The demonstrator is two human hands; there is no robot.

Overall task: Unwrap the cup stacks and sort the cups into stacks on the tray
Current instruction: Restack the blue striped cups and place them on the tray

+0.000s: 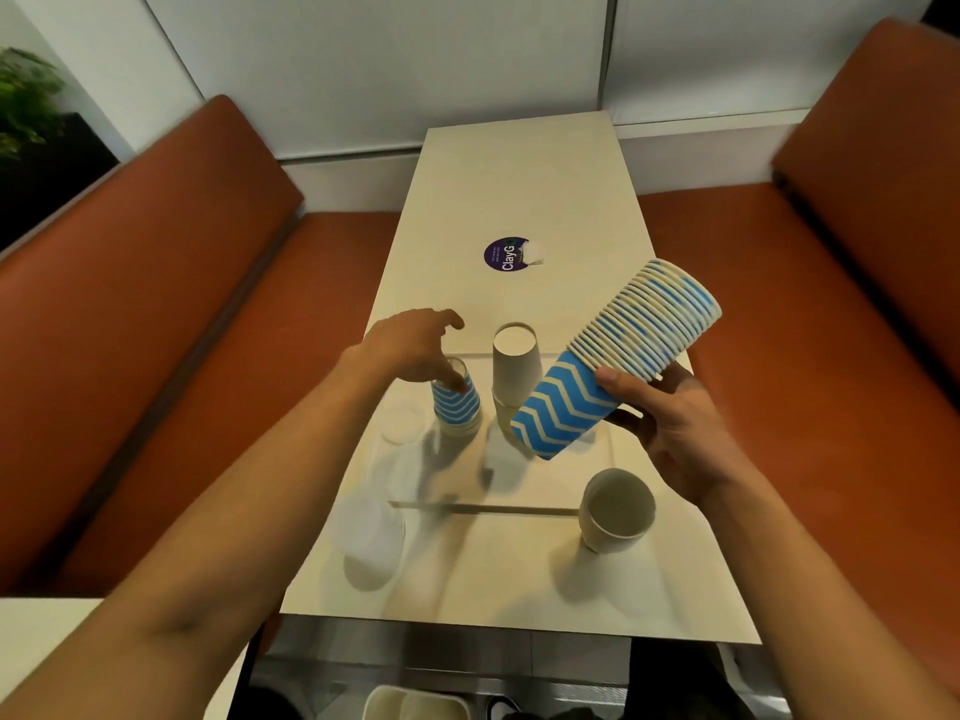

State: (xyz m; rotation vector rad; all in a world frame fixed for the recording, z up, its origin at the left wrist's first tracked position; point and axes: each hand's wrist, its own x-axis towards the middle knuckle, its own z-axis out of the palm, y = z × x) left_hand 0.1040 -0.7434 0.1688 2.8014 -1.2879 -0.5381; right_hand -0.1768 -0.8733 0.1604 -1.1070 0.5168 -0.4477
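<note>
right hand (670, 428) gripping a long tilted stack of blue zigzag cups (613, 356), fingers (613, 379) clamped around its middle, thumb on top; closed end low near worktop centre, rim end raised toward the right bench. stack held in the air above the clear tray (483, 509), not touching it.

left hand (415, 345) over a short upside-down stack of blue zigzag cups (456, 405) standing on the tray's left part; fingers spread apart, one fingertip touching the top cup's side, no closed grip.

plain white cup stack (513, 363), upside down, just right of the short blue stack and partly hidden behind the low end of the held stack. single white cup (617, 509) upright, mouth open, at the tray's near right corner, just under the right wrist.

clear plastic cups (371, 532) at the worktop's near left edge, blurred; another clear rim (402, 423) left of the short blue stack, count not readable.

worktop (519, 174) pale, narrow, running away from the camera. round purple sticker (506, 254) with a scrap of white wrap (535, 252) beside it, well beyond the tray. orange benches (156, 252) on both sides. green plant (26, 96) far left. bin rim (415, 704) below the near worktop edge.
</note>
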